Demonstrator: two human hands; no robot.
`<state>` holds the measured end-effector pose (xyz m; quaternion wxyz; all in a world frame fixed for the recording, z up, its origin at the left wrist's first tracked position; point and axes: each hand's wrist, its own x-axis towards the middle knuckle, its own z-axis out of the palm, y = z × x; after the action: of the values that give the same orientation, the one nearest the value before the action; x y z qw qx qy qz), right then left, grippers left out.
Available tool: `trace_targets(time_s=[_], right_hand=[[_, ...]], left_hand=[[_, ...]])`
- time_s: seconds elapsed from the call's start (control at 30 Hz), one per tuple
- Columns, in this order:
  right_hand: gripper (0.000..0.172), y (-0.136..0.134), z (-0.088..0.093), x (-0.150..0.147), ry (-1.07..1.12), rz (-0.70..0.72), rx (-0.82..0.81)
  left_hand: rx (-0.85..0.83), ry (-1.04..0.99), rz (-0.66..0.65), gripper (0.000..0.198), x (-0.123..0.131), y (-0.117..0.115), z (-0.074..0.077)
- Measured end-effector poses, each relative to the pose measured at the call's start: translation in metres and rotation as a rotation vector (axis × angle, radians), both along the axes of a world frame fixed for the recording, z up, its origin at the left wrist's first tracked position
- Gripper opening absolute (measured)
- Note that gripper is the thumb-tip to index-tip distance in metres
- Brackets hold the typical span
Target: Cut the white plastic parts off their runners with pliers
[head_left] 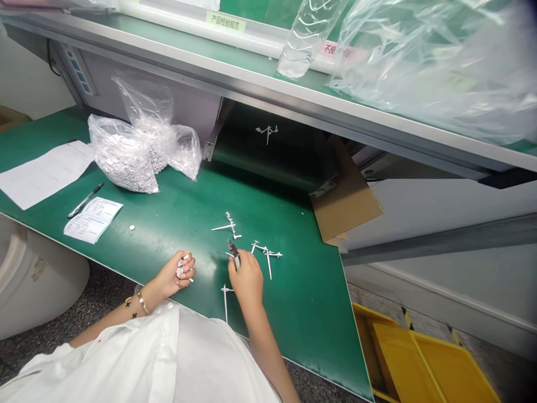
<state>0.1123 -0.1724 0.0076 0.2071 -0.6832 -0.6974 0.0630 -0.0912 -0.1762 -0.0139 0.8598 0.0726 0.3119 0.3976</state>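
Note:
My left hand [178,274] is closed around a handful of small white plastic pieces [181,267], palm side up, above the green table. My right hand [247,277] grips a pair of cutting pliers [234,250] whose dark jaws point away from me. Just beyond the jaws lies a white branched plastic sprue [229,225]. Right of the hand is another white sprue [268,257], partly behind my fingers. A third sprue [225,302] lies between my forearms. One round white piece [132,228] sits apart, further left.
Clear bags [121,159] of small white parts stand at the back left, near a paper sheet [42,173], a pen [85,200] and a printed slip [93,219]. A dark metal panel [247,159] stands behind. Overhead, a shelf [251,61] carries a bottle [300,50] and plastic bags [436,67].

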Motion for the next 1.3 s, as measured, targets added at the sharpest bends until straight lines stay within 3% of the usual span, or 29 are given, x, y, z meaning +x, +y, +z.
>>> trace_targets(time_s=[0.13,0.23,0.33,0.43,0.57,0.7,0.77,0.97,1.2,1.3], right_hand=[[0.025,0.044,-0.001,-0.008,-0.071,0.015,0.025],[0.032,0.075,-0.002,-0.018,-0.009,0.035,-0.028],[0.029,0.097,-0.006,-0.022,0.112,0.01,-0.088],[0.023,0.104,-0.009,-0.021,0.204,0.036,-0.112],[0.023,0.085,-0.004,-0.025,0.411,0.126,-0.172],[0.031,0.048,0.008,-0.037,1.031,0.178,-0.25],[0.031,0.033,0.013,-0.042,1.18,0.153,-0.253],[0.034,0.009,0.01,-0.047,1.146,0.044,-0.161],[0.032,-0.014,0.0,-0.051,0.837,0.244,-0.008],[0.042,-0.026,-0.002,-0.046,0.778,0.213,0.142]], left_hand=[[-0.022,-0.117,0.038,0.036,0.002,0.003,0.0],[-0.035,-0.142,0.046,0.024,0.002,0.003,0.001],[-0.05,-0.071,0.087,0.014,0.002,0.003,0.003],[0.003,0.072,0.128,0.021,0.002,0.002,0.002],[0.113,0.265,0.075,0.03,0.007,-0.001,0.001],[0.212,0.381,-0.012,0.036,0.02,-0.001,0.012],[0.244,0.402,-0.03,0.039,0.025,0.0,0.02],[0.267,0.45,-0.071,0.041,0.035,0.001,0.03],[0.278,0.537,0.154,0.037,0.031,0.006,0.024],[0.317,0.562,0.222,0.036,0.024,0.009,0.025]])
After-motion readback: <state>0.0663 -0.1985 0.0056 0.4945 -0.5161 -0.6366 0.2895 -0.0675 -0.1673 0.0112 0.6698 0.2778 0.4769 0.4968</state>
